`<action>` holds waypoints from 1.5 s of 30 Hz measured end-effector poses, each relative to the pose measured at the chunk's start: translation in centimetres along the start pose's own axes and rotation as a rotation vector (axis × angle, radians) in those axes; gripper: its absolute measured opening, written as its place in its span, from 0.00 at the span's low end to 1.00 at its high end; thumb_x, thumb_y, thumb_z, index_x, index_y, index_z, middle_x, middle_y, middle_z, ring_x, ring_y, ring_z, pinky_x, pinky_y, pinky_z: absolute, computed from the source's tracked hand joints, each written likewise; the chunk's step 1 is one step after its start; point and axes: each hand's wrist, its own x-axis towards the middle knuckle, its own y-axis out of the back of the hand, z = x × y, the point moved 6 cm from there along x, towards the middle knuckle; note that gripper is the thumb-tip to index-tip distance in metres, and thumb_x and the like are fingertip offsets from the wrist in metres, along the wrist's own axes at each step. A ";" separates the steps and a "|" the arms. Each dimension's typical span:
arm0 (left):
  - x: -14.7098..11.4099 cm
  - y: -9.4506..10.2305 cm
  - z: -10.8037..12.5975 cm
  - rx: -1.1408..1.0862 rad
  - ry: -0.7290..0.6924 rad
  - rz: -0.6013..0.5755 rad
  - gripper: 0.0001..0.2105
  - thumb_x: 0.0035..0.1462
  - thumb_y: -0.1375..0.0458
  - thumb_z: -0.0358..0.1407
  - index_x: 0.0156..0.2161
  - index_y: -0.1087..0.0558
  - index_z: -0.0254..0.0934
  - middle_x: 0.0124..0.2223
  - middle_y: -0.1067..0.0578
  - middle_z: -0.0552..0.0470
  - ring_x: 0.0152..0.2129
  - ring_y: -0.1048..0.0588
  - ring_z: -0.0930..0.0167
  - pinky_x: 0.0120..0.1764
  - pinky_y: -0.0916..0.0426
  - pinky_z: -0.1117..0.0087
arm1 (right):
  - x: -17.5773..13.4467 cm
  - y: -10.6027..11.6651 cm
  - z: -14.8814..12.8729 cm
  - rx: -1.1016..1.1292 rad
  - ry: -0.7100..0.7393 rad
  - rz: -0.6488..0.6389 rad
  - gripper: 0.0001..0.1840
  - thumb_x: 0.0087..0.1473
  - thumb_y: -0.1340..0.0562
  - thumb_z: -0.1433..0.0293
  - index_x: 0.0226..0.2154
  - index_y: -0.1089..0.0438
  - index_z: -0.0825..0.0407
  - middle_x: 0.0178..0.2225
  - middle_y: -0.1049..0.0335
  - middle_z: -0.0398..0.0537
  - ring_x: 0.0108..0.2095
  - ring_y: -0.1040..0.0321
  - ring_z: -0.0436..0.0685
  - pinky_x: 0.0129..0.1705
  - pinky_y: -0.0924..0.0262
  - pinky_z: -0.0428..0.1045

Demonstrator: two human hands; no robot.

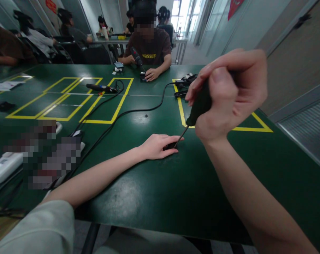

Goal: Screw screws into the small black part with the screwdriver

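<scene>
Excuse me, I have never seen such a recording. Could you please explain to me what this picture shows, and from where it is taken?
Of course. No machine is working here: a camera worn on a person's head looks forward and down at their own two bare hands. The left hand rests on a green table, holding a small dark piece between thumb and fingers. The right hand, raised nearer the camera, holds a screwdriver whose tip points down at that piece; whether it touches is hard to tell. Yellow tape marks rectangles on the table, and a black cable runs across it. Opposite sits another person.
</scene>
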 end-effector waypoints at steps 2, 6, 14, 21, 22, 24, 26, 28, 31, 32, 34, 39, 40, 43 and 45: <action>0.0 0.0 0.0 -0.003 -0.004 -0.001 0.26 0.71 0.44 0.46 0.69 0.37 0.42 0.45 0.17 0.49 0.34 0.20 0.70 0.39 0.28 0.72 | 0.2 0.2 -1.4 0.062 0.110 0.049 0.13 0.62 0.44 0.67 0.29 0.28 0.45 0.26 0.38 0.42 0.21 0.39 0.52 0.23 0.46 0.51; 0.0 0.1 0.1 0.002 -0.007 -0.001 0.26 0.70 0.43 0.45 0.69 0.36 0.41 0.44 0.17 0.49 0.34 0.20 0.69 0.39 0.28 0.72 | 0.5 -0.3 -1.0 0.032 0.042 -0.044 0.14 0.65 0.46 0.62 0.31 0.29 0.45 0.25 0.36 0.43 0.21 0.39 0.53 0.21 0.45 0.51; 0.0 0.3 0.2 0.003 0.000 -0.008 0.25 0.71 0.44 0.45 0.68 0.35 0.40 0.43 0.18 0.49 0.32 0.20 0.70 0.37 0.28 0.72 | 0.4 0.4 -0.3 -0.226 0.224 0.069 0.15 0.67 0.40 0.54 0.35 0.27 0.44 0.35 0.30 0.44 0.28 0.33 0.53 0.40 0.29 0.55; 0.0 0.3 0.2 0.031 0.009 -0.008 0.23 0.71 0.44 0.46 0.65 0.31 0.38 0.42 0.18 0.48 0.32 0.20 0.69 0.37 0.28 0.71 | 0.2 0.5 -0.2 -0.167 0.199 0.095 0.12 0.69 0.42 0.52 0.41 0.34 0.42 0.35 0.31 0.41 0.22 0.39 0.49 0.27 0.35 0.49; -0.1 0.3 0.1 0.033 0.016 -0.009 0.22 0.71 0.44 0.46 0.64 0.30 0.39 0.41 0.18 0.48 0.32 0.20 0.69 0.37 0.28 0.71 | 0.3 0.3 -0.1 -0.149 0.174 0.072 0.12 0.69 0.43 0.53 0.40 0.36 0.42 0.33 0.32 0.40 0.21 0.39 0.49 0.25 0.38 0.48; -0.1 0.3 0.1 0.026 0.020 -0.012 0.23 0.71 0.44 0.47 0.65 0.31 0.39 0.41 0.18 0.48 0.33 0.20 0.69 0.38 0.28 0.71 | 0.6 0.1 0.1 -0.093 0.155 0.018 0.12 0.69 0.43 0.56 0.37 0.35 0.44 0.33 0.31 0.41 0.20 0.39 0.48 0.23 0.40 0.48; -0.1 0.4 0.1 0.011 0.017 -0.013 0.24 0.71 0.44 0.46 0.67 0.33 0.40 0.44 0.18 0.48 0.33 0.20 0.69 0.39 0.28 0.71 | 0.9 0.1 0.0 -0.040 0.170 -0.009 0.12 0.69 0.43 0.58 0.35 0.34 0.45 0.35 0.30 0.43 0.21 0.38 0.48 0.24 0.39 0.49; -0.1 0.5 0.2 0.003 0.007 -0.012 0.25 0.71 0.44 0.45 0.68 0.36 0.41 0.45 0.18 0.49 0.33 0.20 0.70 0.39 0.27 0.71 | 1.2 0.1 -0.1 -0.020 0.177 -0.006 0.14 0.69 0.44 0.60 0.32 0.32 0.46 0.34 0.32 0.43 0.22 0.38 0.49 0.25 0.38 0.50; -0.1 0.6 0.2 0.011 -0.001 -0.009 0.24 0.71 0.44 0.45 0.67 0.34 0.40 0.46 0.17 0.48 0.34 0.19 0.69 0.39 0.27 0.71 | 1.3 0.1 -0.4 -0.009 0.152 -0.006 0.16 0.68 0.47 0.62 0.29 0.33 0.46 0.28 0.38 0.44 0.23 0.39 0.52 0.24 0.39 0.50; -0.1 0.6 0.2 0.017 -0.001 -0.008 0.23 0.71 0.44 0.45 0.66 0.33 0.39 0.46 0.17 0.47 0.35 0.19 0.69 0.39 0.27 0.71 | 1.3 0.1 -0.5 -0.007 0.137 -0.010 0.16 0.67 0.48 0.62 0.29 0.33 0.45 0.26 0.40 0.43 0.22 0.41 0.53 0.23 0.41 0.50; -0.1 0.5 0.1 0.027 0.007 -0.014 0.22 0.71 0.44 0.46 0.64 0.31 0.38 0.45 0.17 0.47 0.35 0.19 0.68 0.39 0.27 0.71 | 1.4 0.1 -0.5 -0.003 0.104 -0.027 0.16 0.67 0.49 0.61 0.30 0.33 0.45 0.24 0.44 0.42 0.20 0.45 0.53 0.22 0.44 0.50; 0.0 0.3 0.0 0.020 0.030 -0.032 0.24 0.71 0.44 0.46 0.66 0.33 0.39 0.46 0.17 0.46 0.34 0.19 0.68 0.39 0.27 0.70 | 1.7 0.3 0.5 0.047 0.081 0.000 0.13 0.63 0.39 0.52 0.35 0.36 0.42 0.26 0.45 0.38 0.17 0.50 0.49 0.16 0.49 0.46; 0.0 0.3 0.1 0.018 0.030 -0.032 0.24 0.71 0.45 0.46 0.67 0.34 0.40 0.47 0.17 0.46 0.34 0.19 0.69 0.39 0.27 0.70 | 1.8 0.4 0.7 0.061 0.098 0.027 0.14 0.61 0.36 0.52 0.35 0.36 0.42 0.26 0.45 0.37 0.17 0.51 0.48 0.15 0.51 0.46; -0.1 0.5 0.1 0.017 0.021 -0.023 0.25 0.70 0.45 0.46 0.68 0.36 0.41 0.47 0.17 0.47 0.33 0.19 0.69 0.39 0.27 0.71 | 2.1 0.6 1.3 0.076 0.129 0.027 0.17 0.60 0.33 0.53 0.32 0.37 0.44 0.24 0.44 0.35 0.15 0.51 0.46 0.14 0.52 0.44; -0.1 0.5 0.1 0.018 0.016 -0.020 0.24 0.71 0.45 0.46 0.67 0.34 0.41 0.46 0.17 0.47 0.33 0.20 0.69 0.38 0.28 0.71 | 2.1 0.7 1.4 0.082 0.130 0.008 0.17 0.62 0.33 0.53 0.31 0.36 0.45 0.23 0.43 0.34 0.15 0.48 0.45 0.14 0.50 0.44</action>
